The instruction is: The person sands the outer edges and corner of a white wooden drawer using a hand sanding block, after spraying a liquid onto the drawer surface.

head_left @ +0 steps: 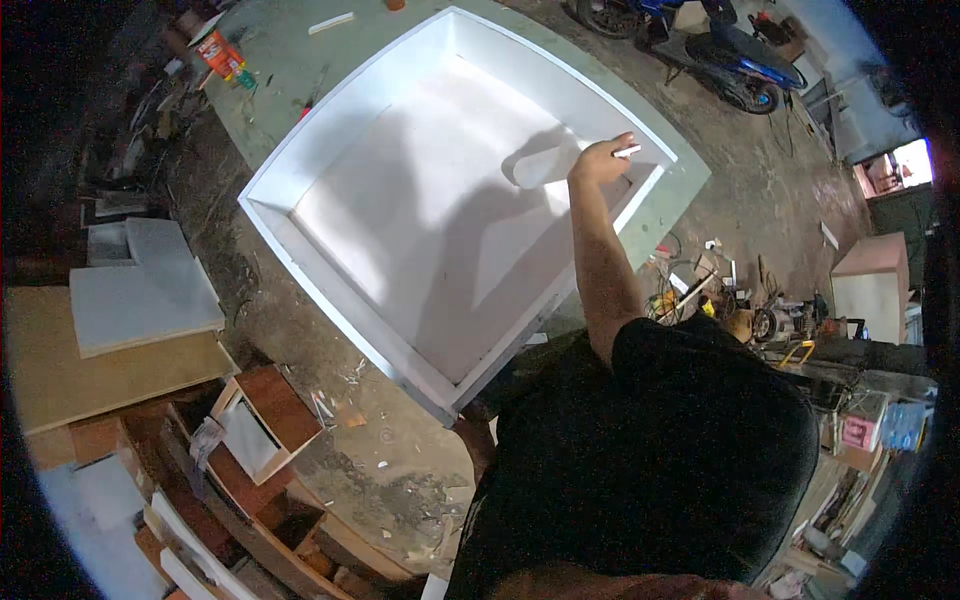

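A large white open-topped wooden box [375, 340], shaped like a drawer or cabinet shell, lies tilted over a green tabletop [690, 178]. My right hand [600, 162] is at its right-hand side, near the far right corner, with the arm reaching across the near wall. Its fingers are closed around a small white stick-like piece [627, 151], whose exact kind is unclear. At the box's near corner is my left hand [474, 437], mostly hidden beneath the corner and my dark shirt, so its fingers do not show. Shadows fall across the white inner floor.
Left below stand a small wooden box [270, 425] and brown cabinet parts [240, 510]; white panels [150, 290] lie beyond. A red-orange package [217, 52] sits at the table's far left. Tools and cables [690, 290] clutter the right floor. A blue motorbike [735, 60] is parked behind.
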Tool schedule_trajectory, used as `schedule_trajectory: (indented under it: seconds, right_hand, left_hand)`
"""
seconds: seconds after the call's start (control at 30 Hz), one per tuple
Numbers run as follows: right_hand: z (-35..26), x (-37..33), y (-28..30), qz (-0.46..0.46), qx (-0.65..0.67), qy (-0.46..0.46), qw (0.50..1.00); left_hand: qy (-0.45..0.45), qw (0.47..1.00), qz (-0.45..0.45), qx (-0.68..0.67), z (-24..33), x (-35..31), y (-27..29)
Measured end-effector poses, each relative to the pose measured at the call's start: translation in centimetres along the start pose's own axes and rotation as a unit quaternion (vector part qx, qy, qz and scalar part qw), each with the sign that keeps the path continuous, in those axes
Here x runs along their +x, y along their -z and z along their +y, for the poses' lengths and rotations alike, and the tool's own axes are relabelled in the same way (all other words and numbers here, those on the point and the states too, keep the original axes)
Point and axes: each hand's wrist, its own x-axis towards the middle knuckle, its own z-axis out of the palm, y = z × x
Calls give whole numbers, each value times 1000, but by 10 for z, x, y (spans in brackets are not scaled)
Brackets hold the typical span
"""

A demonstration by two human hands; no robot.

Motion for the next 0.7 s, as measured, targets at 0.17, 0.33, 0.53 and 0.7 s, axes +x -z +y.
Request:
schedule_trajectory:
  seconds: [0.17, 0.33, 0.53, 0.7]
  right_hand:
    - [-1, 28, 30, -82, 135, -9, 987]
    - [-58, 83, 101, -259, 213, 75, 939]
    - [-147, 247, 124, -341, 259, 79, 900]
    - [-188, 346, 66, -500, 101, 100, 854]
  left_hand:
    - [-1, 1000, 5, 15, 2, -4, -9]
    - [-9, 999, 37, 32, 9, -14, -26]
    - [-27, 993, 91, 74, 27, -26, -95]
    - [-151, 962, 187, 129, 88, -20, -211]
